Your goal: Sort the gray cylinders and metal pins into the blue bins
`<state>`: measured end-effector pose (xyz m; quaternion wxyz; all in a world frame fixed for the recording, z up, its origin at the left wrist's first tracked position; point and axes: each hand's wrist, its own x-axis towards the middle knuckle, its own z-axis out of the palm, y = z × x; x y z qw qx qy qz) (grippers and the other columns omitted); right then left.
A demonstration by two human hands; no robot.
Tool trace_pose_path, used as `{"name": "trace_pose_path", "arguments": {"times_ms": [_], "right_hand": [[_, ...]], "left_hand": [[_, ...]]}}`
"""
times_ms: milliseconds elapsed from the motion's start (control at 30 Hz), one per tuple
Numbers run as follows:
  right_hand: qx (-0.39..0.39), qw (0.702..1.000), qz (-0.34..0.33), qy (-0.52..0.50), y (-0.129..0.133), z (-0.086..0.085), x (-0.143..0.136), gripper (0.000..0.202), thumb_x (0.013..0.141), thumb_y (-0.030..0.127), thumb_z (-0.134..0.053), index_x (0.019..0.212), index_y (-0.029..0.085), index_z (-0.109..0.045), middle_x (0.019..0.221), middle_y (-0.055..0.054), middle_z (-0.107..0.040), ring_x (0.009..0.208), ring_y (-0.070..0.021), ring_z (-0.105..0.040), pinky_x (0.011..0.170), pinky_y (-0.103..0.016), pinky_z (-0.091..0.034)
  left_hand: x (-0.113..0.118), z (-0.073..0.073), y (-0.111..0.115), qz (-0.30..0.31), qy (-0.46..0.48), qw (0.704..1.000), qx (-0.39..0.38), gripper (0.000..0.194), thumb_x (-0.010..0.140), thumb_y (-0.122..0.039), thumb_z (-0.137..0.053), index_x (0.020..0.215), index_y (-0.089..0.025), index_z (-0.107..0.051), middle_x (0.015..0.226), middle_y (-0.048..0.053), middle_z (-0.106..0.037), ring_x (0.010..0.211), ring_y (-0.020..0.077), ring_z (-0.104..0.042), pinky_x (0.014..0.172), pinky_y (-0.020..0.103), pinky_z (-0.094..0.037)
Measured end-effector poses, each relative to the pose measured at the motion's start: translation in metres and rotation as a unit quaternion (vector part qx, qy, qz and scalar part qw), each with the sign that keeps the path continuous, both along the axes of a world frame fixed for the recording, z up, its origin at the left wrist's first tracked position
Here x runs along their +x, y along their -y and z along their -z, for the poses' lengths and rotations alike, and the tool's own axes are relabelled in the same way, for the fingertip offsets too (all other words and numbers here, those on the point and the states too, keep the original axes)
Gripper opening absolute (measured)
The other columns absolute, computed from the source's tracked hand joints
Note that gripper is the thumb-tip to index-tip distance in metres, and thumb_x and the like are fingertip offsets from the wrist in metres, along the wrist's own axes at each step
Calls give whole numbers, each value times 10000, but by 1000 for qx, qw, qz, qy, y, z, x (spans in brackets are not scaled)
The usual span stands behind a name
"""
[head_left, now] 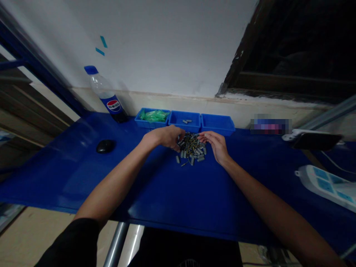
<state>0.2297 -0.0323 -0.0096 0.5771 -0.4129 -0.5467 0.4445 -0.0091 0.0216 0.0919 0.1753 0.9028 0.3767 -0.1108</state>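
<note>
A loose pile of small grey cylinders and thin brass-coloured screw-like pieces (191,146) lies on the blue table, between my two hands. My left hand (168,137) reaches over the pile's left edge, its fingers curved and apart, with nothing visible in them. On the other side, the fingertips of my right hand (217,144) are drawn together at the pile's upper right; a small piece seems to be between them, too small to name. Single grey cylinders (178,159) lie at the near edge of the pile.
Behind the pile stand three joined blue bins: the left bin (138,120) holds green plastic packets, the middle bin (184,127) a few grey cylinders, beside the right bin (218,129). A Pepsi bottle (107,94), black mouse (105,146), phone (317,142) and power strip (314,181) stand around.
</note>
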Motion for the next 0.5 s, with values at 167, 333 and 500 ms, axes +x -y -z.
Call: {"name": "trace_pose_path", "arguments": {"times_ms": [167,333,500], "right_hand": [[-6,1000,0,3,0,0,0,224,901,406,-690,952,232,-821,929,-61,-816,806,-211,-698,763,-354,-506],[-8,1000,1,-3,0,-1,-1,212,899,388,-686,943,230,-822,914,-58,-813,795,-208,-693,752,-350,-497],[1,1000,-4,-7,-1,0,-1,206,914,370,-676,951,232,-824,911,-54,-813,799,-206,-693,760,-348,-490]], "left_hand": [[6,-4,7,-15,-37,999,-4,510,742,-295,-880,1191,-141,-692,979,87,-771,861,226,-700,712,274,-481],[13,-8,18,-46,-44,994,-93,582,733,-299,-895,1234,-106,-671,839,72,-772,753,226,-715,708,290,-508],[19,-10,23,-49,-65,994,-73,550,667,-209,-906,1169,-125,-696,913,81,-773,825,239,-721,711,278,-526]]}}
